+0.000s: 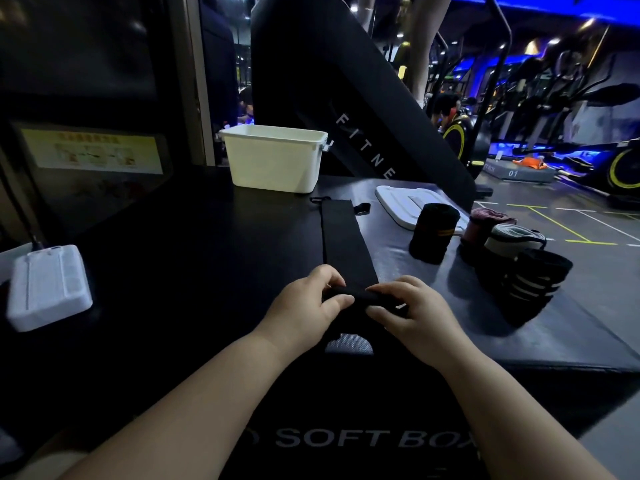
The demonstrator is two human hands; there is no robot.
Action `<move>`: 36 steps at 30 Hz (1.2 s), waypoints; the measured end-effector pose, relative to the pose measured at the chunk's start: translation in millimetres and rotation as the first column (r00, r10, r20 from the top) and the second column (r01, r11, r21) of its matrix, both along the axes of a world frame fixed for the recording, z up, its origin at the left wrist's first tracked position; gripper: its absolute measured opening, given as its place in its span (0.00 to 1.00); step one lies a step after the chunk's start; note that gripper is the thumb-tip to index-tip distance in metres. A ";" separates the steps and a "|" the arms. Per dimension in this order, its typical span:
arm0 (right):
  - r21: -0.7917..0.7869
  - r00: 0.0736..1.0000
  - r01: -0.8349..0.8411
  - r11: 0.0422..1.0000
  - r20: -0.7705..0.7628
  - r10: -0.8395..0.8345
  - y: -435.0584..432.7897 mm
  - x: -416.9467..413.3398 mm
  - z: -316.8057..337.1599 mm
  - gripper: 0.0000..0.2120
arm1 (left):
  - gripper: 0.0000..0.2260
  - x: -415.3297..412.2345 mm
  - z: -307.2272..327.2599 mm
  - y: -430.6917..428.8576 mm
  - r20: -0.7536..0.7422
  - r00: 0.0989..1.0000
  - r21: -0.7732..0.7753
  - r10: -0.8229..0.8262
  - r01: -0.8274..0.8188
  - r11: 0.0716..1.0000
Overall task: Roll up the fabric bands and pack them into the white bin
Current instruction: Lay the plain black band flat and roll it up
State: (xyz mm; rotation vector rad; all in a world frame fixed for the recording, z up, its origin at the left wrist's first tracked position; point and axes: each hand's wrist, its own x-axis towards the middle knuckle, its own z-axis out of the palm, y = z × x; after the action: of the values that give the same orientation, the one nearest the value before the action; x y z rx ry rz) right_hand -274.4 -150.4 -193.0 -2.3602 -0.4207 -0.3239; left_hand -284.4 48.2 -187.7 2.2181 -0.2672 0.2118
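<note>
Head view: pinching rolled near end of black fabric band (343, 237) with left hand (311, 303) and right hand (412, 306), one per edge, likely for an even roll; rest flat on bench (194, 244) toward far white bin (273, 161).

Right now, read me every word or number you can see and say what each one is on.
"SOFT BOX": front of the black padded box.
"FITNE": down the slanted black machine panel, rest hidden.
"01": side of the grey platform on the floor.
Yellow poster: too blurred to read.
Yellow stripe on the black roll: too small to read.
Fabric band, white bin: no text visible.
</note>
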 end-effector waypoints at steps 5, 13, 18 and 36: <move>0.010 1.000 0.009 1.000 -0.003 -0.009 1.1 -0.9 1.4 0.09 | 0.06 3.3 1.1 2.2 -0.037 0.999 -0.052 0.021 -0.023 0.998; -0.039 0.999 0.005 0.999 -0.052 -0.007 1.4 1.7 5.1 0.08 | 0.11 2.4 1.5 -0.9 -0.070 0.995 -0.080 0.075 -0.080 0.994; 0.002 0.999 0.006 1.000 -0.050 -0.006 3.4 1.6 4.5 0.04 | 0.12 6.7 -0.2 0.4 -0.023 0.993 -0.015 0.114 -0.115 0.993; 0.086 0.994 0.113 0.990 -0.021 -0.112 11.0 5.1 7.3 0.08 | 0.12 -1.5 -3.4 1.0 0.128 0.991 -0.014 -0.033 0.036 0.999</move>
State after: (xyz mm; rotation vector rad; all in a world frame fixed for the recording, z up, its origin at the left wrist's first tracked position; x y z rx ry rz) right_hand -269.2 -139.4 -185.7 -2.3038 -0.2607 -0.3678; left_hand -286.0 49.2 -191.1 2.1855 -0.3720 0.3361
